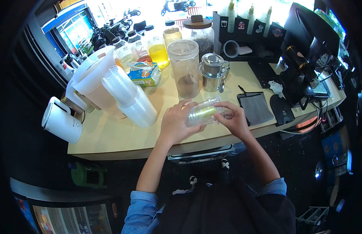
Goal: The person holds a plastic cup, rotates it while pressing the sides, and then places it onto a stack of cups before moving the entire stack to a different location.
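A clear plastic cup or small stack of cups [204,112] with a yellow-green print lies tilted on its side between my hands, above the table's front edge. My left hand [177,121] is wrapped round its left end. The fingers and thumb of my right hand [232,118] grip its right end. Just behind stands a tall clear canister [184,70] with brown powder low inside. A metal drip filter on a metal cup [212,72] stands to its right. To the left, a tall stack of clear cups [136,103] leans beside a large translucent pitcher [96,84].
Syrup bottles [158,50] and a tissue pack [146,75] stand at the back left, a white jug [63,123] at the far left. A dark cloth [255,108], a cup rack [249,37] and an espresso machine [301,84] are on the right of the wooden table [107,142].
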`<action>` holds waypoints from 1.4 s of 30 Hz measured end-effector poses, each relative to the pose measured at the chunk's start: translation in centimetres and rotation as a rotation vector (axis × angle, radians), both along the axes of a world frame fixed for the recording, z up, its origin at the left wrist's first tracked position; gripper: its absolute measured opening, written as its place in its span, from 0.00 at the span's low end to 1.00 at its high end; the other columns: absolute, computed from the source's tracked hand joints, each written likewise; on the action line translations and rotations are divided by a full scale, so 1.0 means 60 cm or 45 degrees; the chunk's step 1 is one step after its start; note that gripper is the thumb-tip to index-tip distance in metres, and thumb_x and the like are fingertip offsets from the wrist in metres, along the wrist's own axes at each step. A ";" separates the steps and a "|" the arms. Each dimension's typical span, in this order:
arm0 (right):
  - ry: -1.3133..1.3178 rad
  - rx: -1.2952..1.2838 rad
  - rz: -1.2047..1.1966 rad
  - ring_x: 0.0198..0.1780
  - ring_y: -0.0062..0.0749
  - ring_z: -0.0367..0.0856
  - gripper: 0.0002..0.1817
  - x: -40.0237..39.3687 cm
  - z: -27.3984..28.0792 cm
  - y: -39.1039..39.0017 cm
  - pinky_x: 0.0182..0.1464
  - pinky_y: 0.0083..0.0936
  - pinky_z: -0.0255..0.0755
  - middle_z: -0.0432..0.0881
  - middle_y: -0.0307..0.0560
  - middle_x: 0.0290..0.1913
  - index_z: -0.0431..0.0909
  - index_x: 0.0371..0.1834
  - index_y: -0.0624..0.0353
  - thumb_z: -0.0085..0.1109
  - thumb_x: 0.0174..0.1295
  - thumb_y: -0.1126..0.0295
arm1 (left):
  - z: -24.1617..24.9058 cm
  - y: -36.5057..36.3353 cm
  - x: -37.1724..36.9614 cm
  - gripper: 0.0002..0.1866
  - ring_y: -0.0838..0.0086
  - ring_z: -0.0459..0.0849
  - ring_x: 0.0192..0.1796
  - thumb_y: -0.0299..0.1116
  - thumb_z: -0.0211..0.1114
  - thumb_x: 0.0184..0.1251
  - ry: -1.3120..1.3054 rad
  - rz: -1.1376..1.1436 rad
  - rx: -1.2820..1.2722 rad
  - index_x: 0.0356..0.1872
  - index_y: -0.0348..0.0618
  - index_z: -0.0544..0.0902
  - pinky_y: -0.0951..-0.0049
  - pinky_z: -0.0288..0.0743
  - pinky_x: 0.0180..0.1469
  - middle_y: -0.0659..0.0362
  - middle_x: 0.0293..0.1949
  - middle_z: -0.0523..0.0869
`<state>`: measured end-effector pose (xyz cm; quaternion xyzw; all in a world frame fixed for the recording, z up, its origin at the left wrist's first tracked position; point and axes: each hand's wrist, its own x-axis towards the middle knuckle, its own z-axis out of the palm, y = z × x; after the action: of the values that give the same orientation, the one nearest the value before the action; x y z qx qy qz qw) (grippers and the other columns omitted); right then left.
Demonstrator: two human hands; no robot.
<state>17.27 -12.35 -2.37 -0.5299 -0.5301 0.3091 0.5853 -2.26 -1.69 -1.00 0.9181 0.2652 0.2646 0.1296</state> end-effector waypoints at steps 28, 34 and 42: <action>0.097 -0.073 0.109 0.31 0.18 0.81 0.18 -0.072 0.005 0.023 0.33 0.17 0.78 0.83 0.44 0.45 0.77 0.53 0.66 0.62 0.58 0.79 | -0.010 -0.007 -0.003 0.45 0.55 0.79 0.55 0.54 0.75 0.42 -0.070 -0.034 -0.023 0.62 0.44 0.67 0.57 0.69 0.58 0.49 0.53 0.80; 0.044 0.025 0.066 0.34 0.20 0.83 0.17 -0.065 -0.014 0.027 0.33 0.17 0.78 0.84 0.45 0.44 0.78 0.51 0.66 0.64 0.57 0.78 | -0.002 -0.005 -0.014 0.44 0.56 0.81 0.51 0.51 0.75 0.40 -0.030 -0.014 -0.117 0.60 0.45 0.69 0.58 0.69 0.57 0.51 0.51 0.81; -0.156 0.190 -0.021 0.48 0.24 0.81 0.14 0.009 -0.016 0.007 0.51 0.21 0.74 0.83 0.48 0.51 0.81 0.46 0.64 0.63 0.55 0.81 | -0.009 0.007 -0.029 0.40 0.61 0.79 0.53 0.49 0.75 0.37 -0.126 0.013 0.106 0.55 0.47 0.71 0.59 0.70 0.55 0.56 0.52 0.78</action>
<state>17.83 -11.95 -3.32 -0.5071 -0.5821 0.2308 0.5923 -4.00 -1.29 -1.55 0.9071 0.2519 0.3212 0.1029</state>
